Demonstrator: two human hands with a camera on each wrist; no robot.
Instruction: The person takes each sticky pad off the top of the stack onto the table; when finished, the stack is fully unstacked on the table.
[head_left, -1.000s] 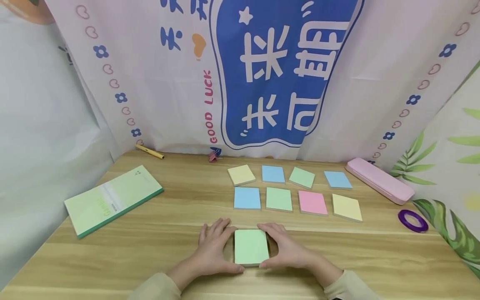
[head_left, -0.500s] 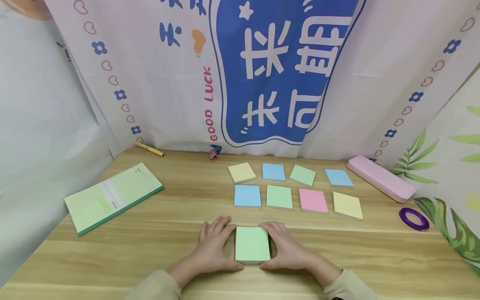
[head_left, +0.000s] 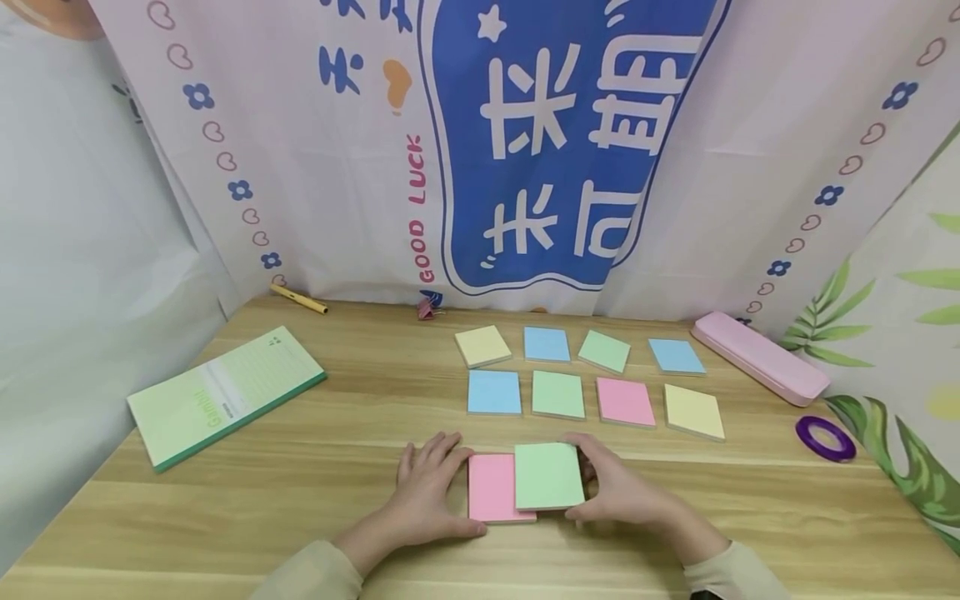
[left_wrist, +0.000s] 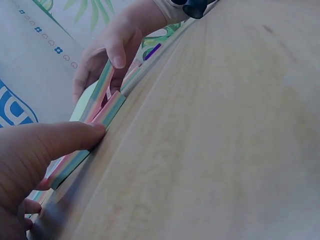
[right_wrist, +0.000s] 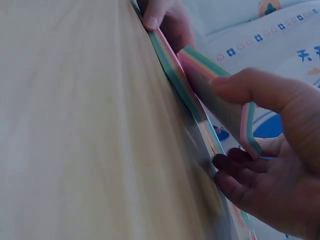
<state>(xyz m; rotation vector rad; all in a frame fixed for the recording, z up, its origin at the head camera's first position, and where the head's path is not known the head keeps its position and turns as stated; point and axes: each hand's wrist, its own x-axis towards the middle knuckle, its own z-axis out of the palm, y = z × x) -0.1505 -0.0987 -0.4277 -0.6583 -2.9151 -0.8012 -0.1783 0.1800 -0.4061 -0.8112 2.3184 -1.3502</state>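
Observation:
My right hand (head_left: 618, 493) grips a square sticky note pad with a green top (head_left: 549, 477) by its near and far edges. In the right wrist view this pad (right_wrist: 215, 97) is tilted up off the pad beneath, its side striped in several colours. Overlapped by it, a pink-topped sticky note pad (head_left: 491, 490) lies on the table. My left hand (head_left: 425, 502) holds that pink-topped pad at its left side, thumb at the near edge and index finger at the far corner. The left wrist view shows the left thumb (left_wrist: 75, 137) pressing its striped side.
Behind the hands, several sticky note pads lie in two rows, including a pink one (head_left: 626, 402) and a yellow one (head_left: 693, 411). A green notebook (head_left: 225, 396) lies left. Purple tape (head_left: 806, 425) and a pink case (head_left: 759, 358) are right. A yellow pen (head_left: 298, 298) lies at the back.
The green-topped pad has come off the stack and shifted right and up in my right hand, uncovering the pink-topped pad. My left hand has stayed in place.

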